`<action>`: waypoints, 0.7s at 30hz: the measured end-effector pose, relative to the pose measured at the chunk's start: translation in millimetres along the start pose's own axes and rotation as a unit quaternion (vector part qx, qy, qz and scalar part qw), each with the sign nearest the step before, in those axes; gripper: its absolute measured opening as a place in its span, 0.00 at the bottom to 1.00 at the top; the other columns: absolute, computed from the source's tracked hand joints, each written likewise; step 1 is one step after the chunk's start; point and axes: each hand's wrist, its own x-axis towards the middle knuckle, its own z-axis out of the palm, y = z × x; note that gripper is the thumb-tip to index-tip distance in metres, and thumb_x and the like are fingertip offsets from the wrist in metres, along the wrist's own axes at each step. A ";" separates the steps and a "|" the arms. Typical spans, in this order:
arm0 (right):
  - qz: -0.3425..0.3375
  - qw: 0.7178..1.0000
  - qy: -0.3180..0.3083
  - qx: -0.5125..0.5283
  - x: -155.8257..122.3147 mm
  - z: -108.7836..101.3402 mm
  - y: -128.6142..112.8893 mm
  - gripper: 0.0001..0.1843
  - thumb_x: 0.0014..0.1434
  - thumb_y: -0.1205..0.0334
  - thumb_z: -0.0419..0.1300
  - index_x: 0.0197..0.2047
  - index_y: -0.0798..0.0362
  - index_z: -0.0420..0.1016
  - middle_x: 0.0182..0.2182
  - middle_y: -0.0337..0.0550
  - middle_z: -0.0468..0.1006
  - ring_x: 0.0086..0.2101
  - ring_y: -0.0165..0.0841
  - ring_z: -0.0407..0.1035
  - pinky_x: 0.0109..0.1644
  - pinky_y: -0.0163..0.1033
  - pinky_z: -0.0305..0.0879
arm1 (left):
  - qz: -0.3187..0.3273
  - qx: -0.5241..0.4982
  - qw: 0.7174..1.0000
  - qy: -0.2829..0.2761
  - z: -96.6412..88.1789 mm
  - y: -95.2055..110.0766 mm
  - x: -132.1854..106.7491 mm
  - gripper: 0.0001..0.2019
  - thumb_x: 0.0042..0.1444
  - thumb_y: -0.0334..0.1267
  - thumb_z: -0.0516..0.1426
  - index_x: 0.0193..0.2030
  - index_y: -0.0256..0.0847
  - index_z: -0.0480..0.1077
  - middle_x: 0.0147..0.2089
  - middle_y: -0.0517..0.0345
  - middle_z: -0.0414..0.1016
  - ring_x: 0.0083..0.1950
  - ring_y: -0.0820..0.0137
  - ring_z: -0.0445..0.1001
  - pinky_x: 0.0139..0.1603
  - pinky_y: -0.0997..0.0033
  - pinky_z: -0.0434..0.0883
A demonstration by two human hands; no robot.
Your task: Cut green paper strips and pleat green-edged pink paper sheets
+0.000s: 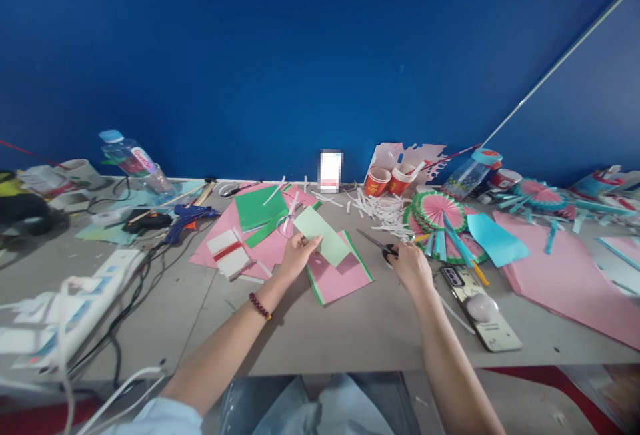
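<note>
Between the thumb and fingers of my left hand is a pale green sheet of paper, tilted over the table. Beneath it lies a pink sheet with green edges. My right hand is closed round the black handles of a pair of scissors, whose blades point left toward the paper without touching it. Left of my left hand, dark green sheets lie on larger pink paper, beside a white box with a red band.
White paper strips lie before two red cups. Pink-and-green paper fans, a phone and pink sheets are at the right. A blue glue gun, a power strip and a plastic bottle stand left.
</note>
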 end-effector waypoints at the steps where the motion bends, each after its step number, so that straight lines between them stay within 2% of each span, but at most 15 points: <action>1: 0.001 1.000 -0.008 -0.013 -1.3 -2.8 -1.3 0.11 0.57 0.65 0.56 0.41 0.59 0.76 0.39 0.54 0.77 0.43 0.41 0.69 0.45 0.38 0.59 | -0.001 -0.012 1.000 -0.009 -0.2 -1.0 0.9 0.18 0.37 0.50 0.67 0.25 0.38 0.68 0.20 0.62 0.69 0.23 0.71 0.70 0.23 0.72 0.70; 5: 0.005 0.998 -0.005 -0.061 -7.8 -14.8 -7.7 0.11 0.58 0.61 0.56 0.40 0.57 0.77 0.38 0.54 0.78 0.44 0.45 0.69 0.44 0.42 0.58 | -0.007 -0.048 0.998 -0.038 -0.9 -4.5 3.4 0.18 0.37 0.50 0.67 0.25 0.37 0.71 0.21 0.61 0.71 0.23 0.72 0.70 0.25 0.72 0.72; 8: 0.002 0.997 0.012 -0.080 -12.3 -20.9 -10.2 0.12 0.60 0.61 0.54 0.42 0.57 0.75 0.34 0.54 0.79 0.42 0.44 0.71 0.45 0.44 0.56 | 0.002 -0.060 0.998 -0.035 -0.6 -5.4 4.0 0.18 0.37 0.50 0.67 0.24 0.36 0.72 0.22 0.60 0.73 0.23 0.73 0.70 0.26 0.73 0.71; 13: -0.023 0.997 0.059 -0.035 -11.5 -19.9 -3.6 0.11 0.60 0.63 0.54 0.44 0.58 0.71 0.33 0.53 0.79 0.38 0.42 0.72 0.42 0.42 0.57 | 0.004 -0.058 0.998 -0.027 0.1 -5.0 4.2 0.18 0.36 0.51 0.68 0.26 0.36 0.75 0.25 0.56 0.76 0.25 0.72 0.71 0.29 0.72 0.71; 16: -0.038 0.992 0.109 0.041 -6.9 -16.5 1.3 0.10 0.57 0.62 0.56 0.42 0.55 0.70 0.34 0.51 0.79 0.36 0.41 0.72 0.40 0.40 0.59 | 0.003 -0.058 0.998 -0.024 -0.1 -5.0 5.0 0.19 0.36 0.51 0.68 0.26 0.35 0.76 0.26 0.55 0.77 0.26 0.72 0.71 0.30 0.71 0.72; 18: -0.045 0.981 0.137 0.130 -4.7 -15.3 -0.5 0.09 0.56 0.59 0.56 0.39 0.53 0.70 0.33 0.48 0.78 0.33 0.38 0.71 0.37 0.39 0.59 | 0.002 -0.062 0.998 -0.023 -0.4 -5.6 5.9 0.20 0.36 0.52 0.68 0.27 0.35 0.76 0.26 0.55 0.77 0.25 0.73 0.71 0.30 0.71 0.72; 20: -0.065 0.956 0.130 0.254 -4.3 -14.9 -8.0 0.11 0.56 0.54 0.56 0.36 0.52 0.69 0.30 0.44 0.76 0.27 0.34 0.68 0.32 0.37 0.58 | -0.003 -0.065 0.998 -0.023 -0.8 -6.3 6.5 0.21 0.35 0.52 0.68 0.27 0.34 0.76 0.25 0.55 0.76 0.24 0.73 0.70 0.29 0.71 0.71; 21: -0.080 0.938 0.105 0.321 -5.1 -14.9 -13.4 0.13 0.55 0.51 0.56 0.35 0.52 0.68 0.27 0.42 0.74 0.25 0.32 0.65 0.30 0.35 0.57 | -0.005 -0.068 0.997 -0.026 -1.1 -6.6 6.6 0.21 0.35 0.52 0.68 0.26 0.34 0.76 0.25 0.55 0.76 0.24 0.73 0.70 0.28 0.72 0.71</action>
